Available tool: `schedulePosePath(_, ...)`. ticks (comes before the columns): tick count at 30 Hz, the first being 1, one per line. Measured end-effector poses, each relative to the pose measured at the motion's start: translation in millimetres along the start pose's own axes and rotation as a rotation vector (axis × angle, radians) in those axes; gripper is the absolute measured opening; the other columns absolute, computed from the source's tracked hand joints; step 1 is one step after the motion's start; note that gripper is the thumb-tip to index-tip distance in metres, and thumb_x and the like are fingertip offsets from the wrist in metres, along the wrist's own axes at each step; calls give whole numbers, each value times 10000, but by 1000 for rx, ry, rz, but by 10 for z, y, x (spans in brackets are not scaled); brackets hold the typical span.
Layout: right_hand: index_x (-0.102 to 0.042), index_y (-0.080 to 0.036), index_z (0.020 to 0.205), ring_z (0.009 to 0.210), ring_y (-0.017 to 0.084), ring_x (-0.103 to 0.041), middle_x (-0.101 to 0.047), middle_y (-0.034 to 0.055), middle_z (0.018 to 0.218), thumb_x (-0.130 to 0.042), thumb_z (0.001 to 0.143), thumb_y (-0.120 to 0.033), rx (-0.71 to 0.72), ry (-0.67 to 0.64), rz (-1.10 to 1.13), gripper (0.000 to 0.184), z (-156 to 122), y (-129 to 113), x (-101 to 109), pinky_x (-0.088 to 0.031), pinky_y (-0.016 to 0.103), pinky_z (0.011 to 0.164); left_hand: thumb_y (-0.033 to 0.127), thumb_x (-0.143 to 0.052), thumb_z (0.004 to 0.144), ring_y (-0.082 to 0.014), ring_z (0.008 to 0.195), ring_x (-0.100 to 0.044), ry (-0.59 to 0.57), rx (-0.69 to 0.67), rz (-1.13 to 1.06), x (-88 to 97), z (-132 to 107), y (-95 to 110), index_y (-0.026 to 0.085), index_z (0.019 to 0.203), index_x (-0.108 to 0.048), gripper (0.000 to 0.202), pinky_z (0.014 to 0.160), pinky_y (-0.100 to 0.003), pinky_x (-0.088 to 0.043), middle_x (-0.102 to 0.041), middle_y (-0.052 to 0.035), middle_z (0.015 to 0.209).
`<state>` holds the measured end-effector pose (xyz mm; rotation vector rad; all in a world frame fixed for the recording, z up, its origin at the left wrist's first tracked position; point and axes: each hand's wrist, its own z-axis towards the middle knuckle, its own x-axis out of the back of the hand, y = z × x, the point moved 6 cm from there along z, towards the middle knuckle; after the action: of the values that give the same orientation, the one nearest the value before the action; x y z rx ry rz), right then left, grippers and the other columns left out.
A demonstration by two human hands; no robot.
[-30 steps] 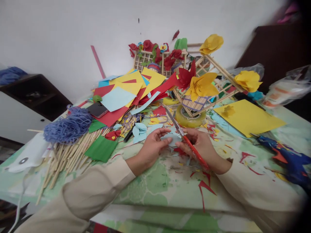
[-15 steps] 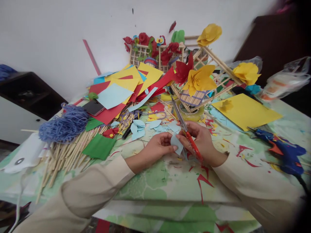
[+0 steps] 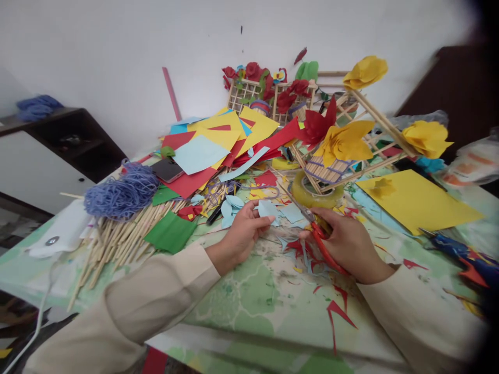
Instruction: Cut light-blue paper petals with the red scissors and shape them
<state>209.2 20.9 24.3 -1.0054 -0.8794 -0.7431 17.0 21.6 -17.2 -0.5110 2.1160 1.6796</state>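
- The left hand (image 3: 242, 232), at the centre of the frame, pinches a small light-blue paper piece (image 3: 267, 209) between thumb and fingertips.
- The right hand (image 3: 349, 243), just right of it, grips red-handled scissors (image 3: 325, 248); the blades, seemingly almost closed, point up-left toward the paper.
- A tape roll (image 3: 312, 196) sits just behind the hands, and purple yarn (image 3: 122, 193) lies at the left.

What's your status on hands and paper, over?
Left hand pinching a light blue paper piece. Right hand gripping red-handled scissors, blades off the piece. Tape roll close beyond the scissors.
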Motion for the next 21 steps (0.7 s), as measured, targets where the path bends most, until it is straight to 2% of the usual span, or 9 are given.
schedulePosePath(4, -630, -203, 1143, 761, 271, -671, -732, 80, 868, -588, 772, -480, 66, -66, -138, 465, -8, -110, -20, -433, 326, 618, 124, -771, 631, -79, 746, -588, -13, -67, 0, 11, 36, 34, 191, 1016, -534, 457, 706, -202, -458, -628, 15, 866)
schedulePosePath(7, -632, -209, 1101, 747, 258, -663, -719, 64, 809, -576, 779, -469, 94, -104, -177, 418, -9, -152, -30, -397, 304, 590, 134, -780, 626, -74, 723, -583, 24, -109, -8, 31, 53, 82, 185, 955, -547, 406, 694, -199, -459, -628, 27, 836)
schedulePosePath(10, -621, -208, 1113, 772, 251, -658, -716, 68, 835, -572, 782, -456, 116, -121, -191, 416, -14, -174, -38, -390, 292, 603, 154, -791, 618, -68, 705, -576, 57, -140, -17, 43, 53, 129, 176, 878, -564, 347, 694, -194, -461, -627, 38, 804)
schedulePosePath(17, -601, -216, 1171, 752, 240, -639, -704, 58, 822, -556, 787, -444, 125, -143, -212, 449, -39, -176, -93, -378, 287, 601, 162, -789, 614, -87, 750, -595, 50, -143, -31, 32, 38, 142, 163, 858, -595, 311, 740, -225, -483, -648, 14, 843)
schedulePosePath(21, -606, -216, 1159, 769, 245, -642, -713, 67, 855, -555, 784, -440, 124, -160, -203, 439, -44, -171, -116, -371, 289, 599, 151, -798, 591, -84, 728, -591, 56, -132, -36, 46, 45, 128, 156, 825, -586, 315, 719, -223, -490, -633, 23, 791)
